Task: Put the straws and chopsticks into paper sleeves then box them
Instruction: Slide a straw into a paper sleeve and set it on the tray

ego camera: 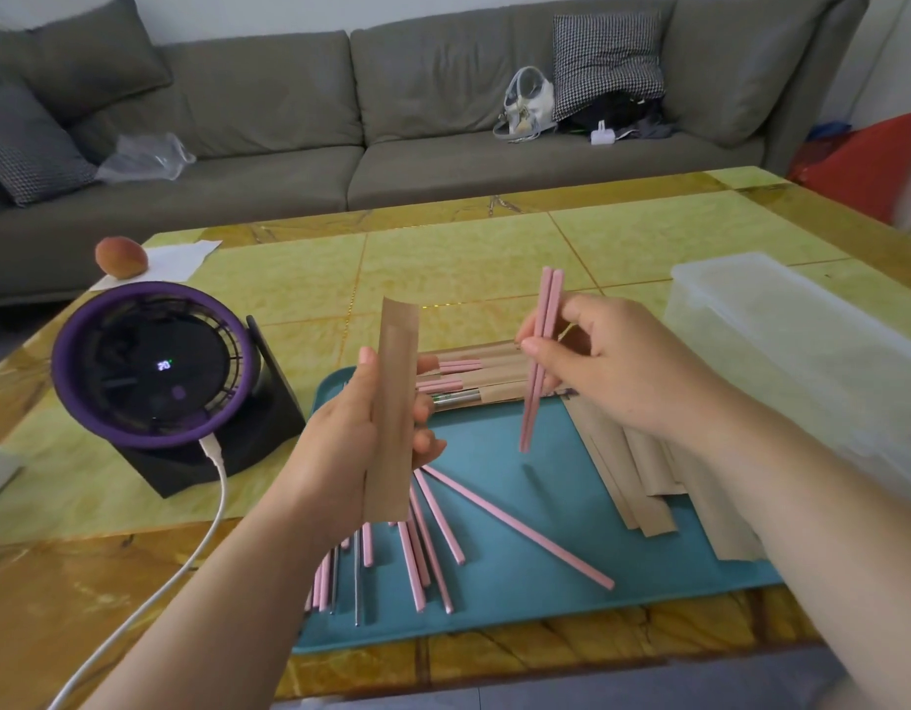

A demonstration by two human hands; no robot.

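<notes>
Your left hand (pixel 341 443) grips a paper sleeve (pixel 394 402) upright over the tray (pixel 545 597); your right hand (pixel 612 361) pinches two pink chopsticks (pixel 533 407), held apart from it. Risk: sleeve mouth looks flat, so the tips may snag, splay, or crumple the paper

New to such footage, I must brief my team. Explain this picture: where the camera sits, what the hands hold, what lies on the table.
No machine: a person's bare hands, filmed by a head-worn camera looking forward and down. The left hand holds a brown paper sleeve upright; the right hand pinches a pair of pink chopsticks. Below, a teal tray carries loose pink chopsticks, metal straws, empty sleeves and filled sleeves. A clear plastic box stands right of it, a purple fan left, on the yellow table.
</notes>
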